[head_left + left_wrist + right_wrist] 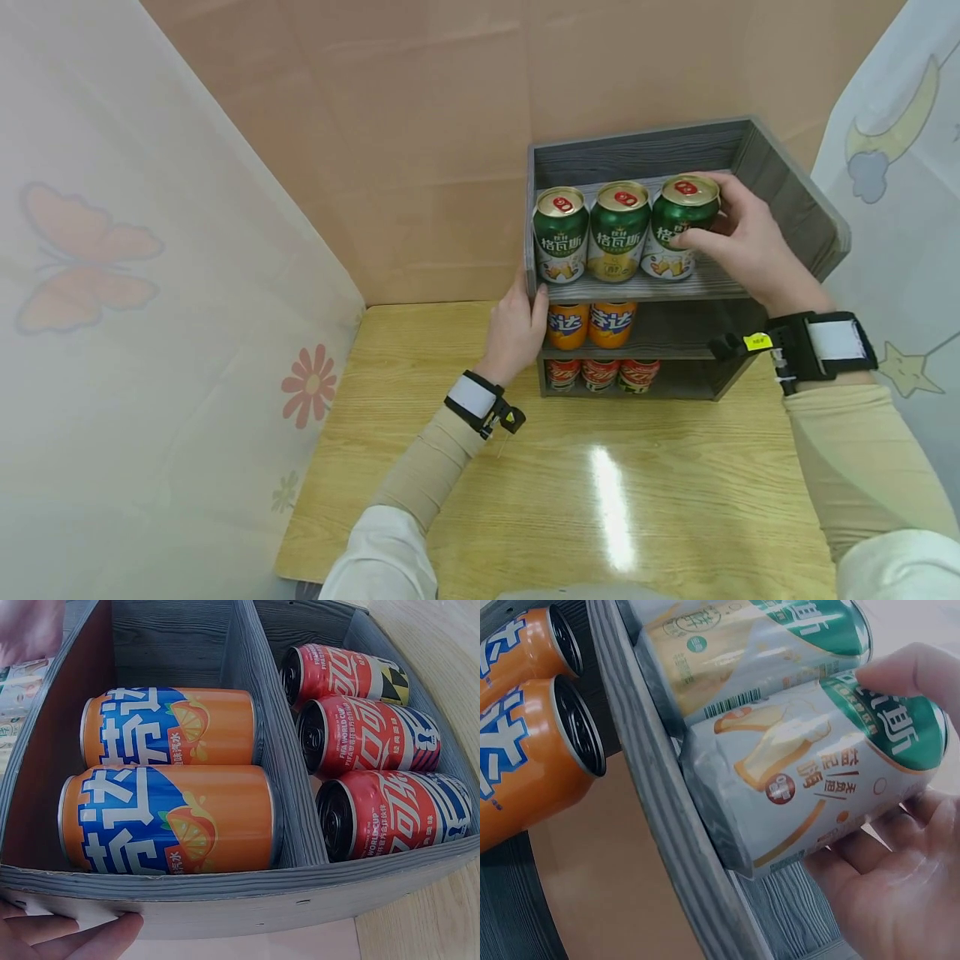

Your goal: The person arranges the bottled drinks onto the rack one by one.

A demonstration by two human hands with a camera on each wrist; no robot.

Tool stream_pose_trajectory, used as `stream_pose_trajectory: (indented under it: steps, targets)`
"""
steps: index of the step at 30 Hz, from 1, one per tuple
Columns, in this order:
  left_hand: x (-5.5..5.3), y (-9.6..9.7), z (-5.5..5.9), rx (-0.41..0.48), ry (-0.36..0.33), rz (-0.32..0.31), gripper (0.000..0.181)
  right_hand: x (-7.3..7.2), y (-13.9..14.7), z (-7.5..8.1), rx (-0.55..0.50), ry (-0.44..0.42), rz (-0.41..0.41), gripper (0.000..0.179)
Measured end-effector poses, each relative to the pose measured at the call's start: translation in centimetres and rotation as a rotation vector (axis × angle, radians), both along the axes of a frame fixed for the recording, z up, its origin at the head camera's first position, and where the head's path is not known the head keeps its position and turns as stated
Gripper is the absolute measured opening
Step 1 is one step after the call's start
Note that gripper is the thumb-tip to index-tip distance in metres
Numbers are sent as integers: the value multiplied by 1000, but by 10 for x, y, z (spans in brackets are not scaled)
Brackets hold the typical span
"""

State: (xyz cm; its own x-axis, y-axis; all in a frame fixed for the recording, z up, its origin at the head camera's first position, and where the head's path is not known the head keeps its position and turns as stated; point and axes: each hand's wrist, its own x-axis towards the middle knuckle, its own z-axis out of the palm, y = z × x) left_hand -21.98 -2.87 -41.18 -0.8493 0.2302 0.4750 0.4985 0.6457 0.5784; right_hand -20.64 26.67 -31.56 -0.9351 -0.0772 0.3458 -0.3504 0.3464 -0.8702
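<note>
Three green-and-white drink cans stand in a row on the top level of a grey wooden shelf [645, 289]. My right hand [757, 242] grips the rightmost green can [684, 218], thumb in front and fingers behind. In the right wrist view that can [780, 795] stands upright close beside the middle green can [712, 652]. My left hand [516, 329] holds the shelf's left side, its thumb at the front edge near the left green can [561, 236]. In the left wrist view the fingertips [112, 937] press against the shelf's outer side wall.
Two orange soda cans [180, 817] occupy the middle level. Three red cola cans [390, 814] stand on the bottom level. The shelf rests on a wooden table [450, 500], with a brown backdrop [375, 167] behind and patterned white curtains [150, 375] at both sides.
</note>
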Motion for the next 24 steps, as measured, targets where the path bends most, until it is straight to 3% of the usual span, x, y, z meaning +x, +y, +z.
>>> stream_pose_trajectory:
  steps: [9,14,18,24]
  targets:
    - [1,0,1,15,-10,-9,57,-3,4,-2,23,22,39,68]
    - [1,1,1,19,-18,-14,57,-3,4,6,57,0,33,67]
    - [1,2,2,22,-20,-17,58,-3,1,25,179,-36,-43,64]
    - [1,1,2,21,-38,-19,57,-17,-6,64,396,-1,-127,67]
